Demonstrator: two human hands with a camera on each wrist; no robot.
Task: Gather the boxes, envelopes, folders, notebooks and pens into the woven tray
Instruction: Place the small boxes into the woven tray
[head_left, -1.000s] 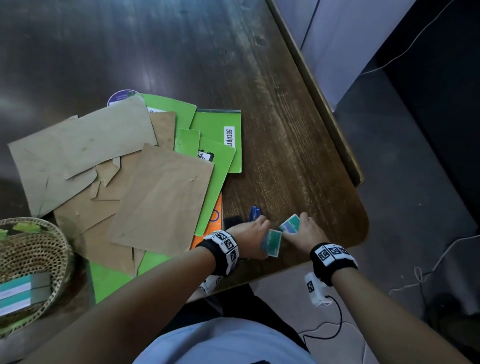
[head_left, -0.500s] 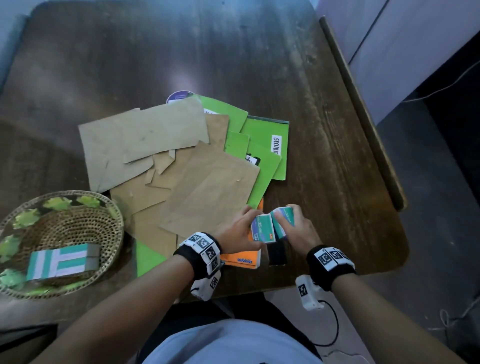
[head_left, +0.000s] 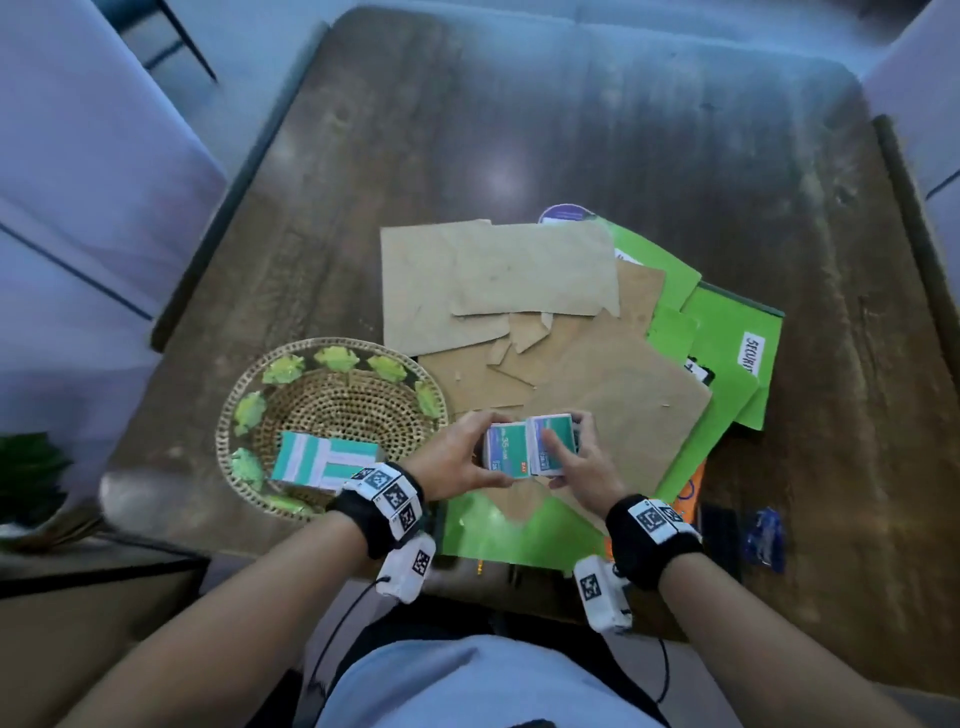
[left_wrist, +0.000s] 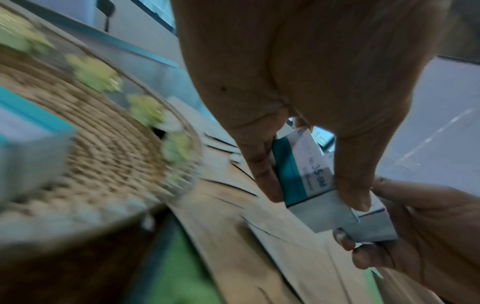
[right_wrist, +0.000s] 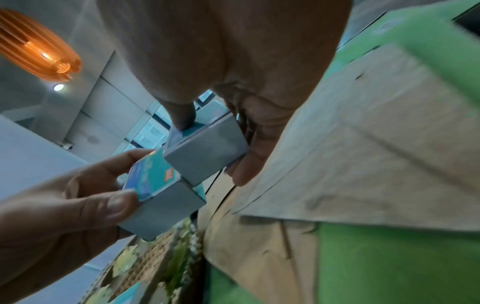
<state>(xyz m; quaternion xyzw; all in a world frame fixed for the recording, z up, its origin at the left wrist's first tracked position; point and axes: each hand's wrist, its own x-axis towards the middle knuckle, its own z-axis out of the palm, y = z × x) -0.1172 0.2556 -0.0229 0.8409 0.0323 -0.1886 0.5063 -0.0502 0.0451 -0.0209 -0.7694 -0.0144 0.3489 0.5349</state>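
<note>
Now your left hand (head_left: 457, 457) grips one small teal box (head_left: 506, 449); your right hand (head_left: 582, 465) grips another (head_left: 553, 444) (edges touching), beside the woven tray (head_left: 228, 415).

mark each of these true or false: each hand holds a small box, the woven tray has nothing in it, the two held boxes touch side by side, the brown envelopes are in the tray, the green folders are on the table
1. Each hand holds a small box. True: the left hand grips the left small box and the right hand grips the right small box.
2. The woven tray has nothing in it. False: the woven tray already holds a teal and white striped box.
3. The two held boxes touch side by side. True.
4. The brown envelopes are in the tray. False: the brown envelopes lie on the table, beside the tray.
5. The green folders are on the table. True: the green folders lie partly under the envelopes.
</note>
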